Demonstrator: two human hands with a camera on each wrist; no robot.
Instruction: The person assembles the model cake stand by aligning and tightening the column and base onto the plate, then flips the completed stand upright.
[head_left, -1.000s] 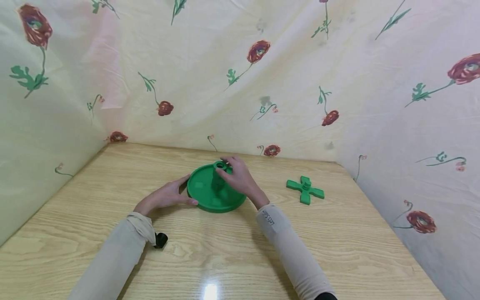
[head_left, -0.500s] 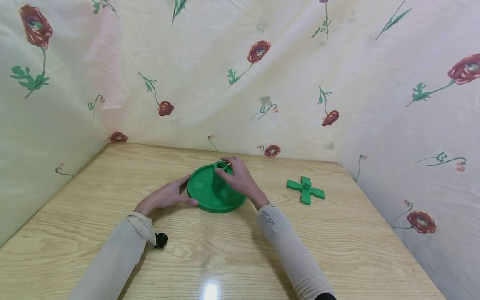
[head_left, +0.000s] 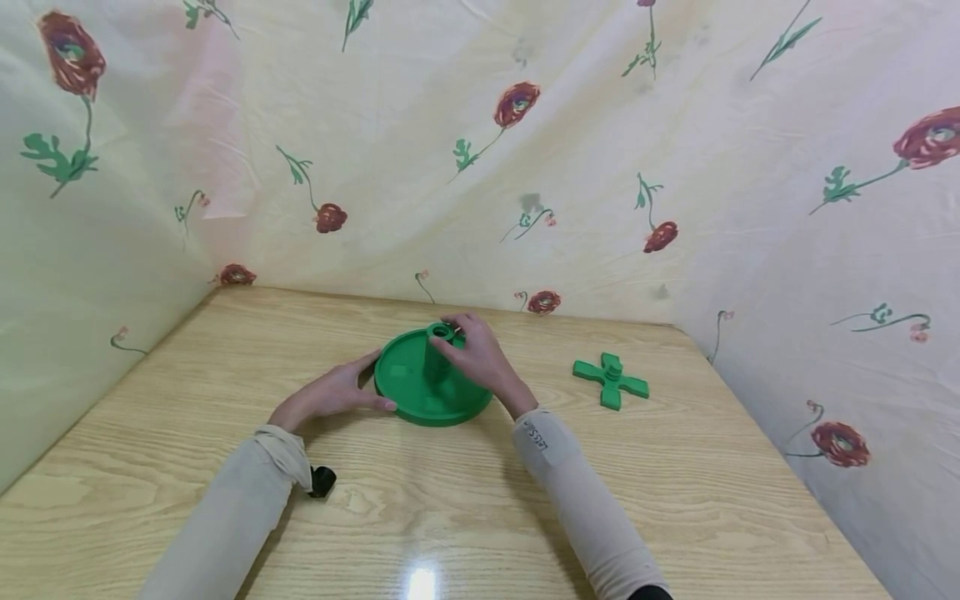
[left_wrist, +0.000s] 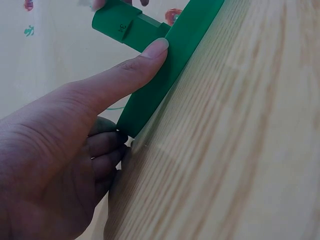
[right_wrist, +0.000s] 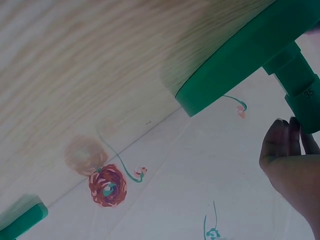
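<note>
On the wooden table (head_left: 450,517) before you, your left hand (head_left: 336,393) holds the left rim of the round green dish (head_left: 400,388), which lies flat; your right hand (head_left: 477,357) pinches the top of the green column (head_left: 437,360) upright at its middle; the green cross (head_left: 611,382) lies apart, farther right; flowered cloth (head_left: 420,158) hangs behind.

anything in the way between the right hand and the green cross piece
Nothing visible: the head view shows only tabletop between the right hand and the green cross piece. That hand is at the green post, though.
</note>
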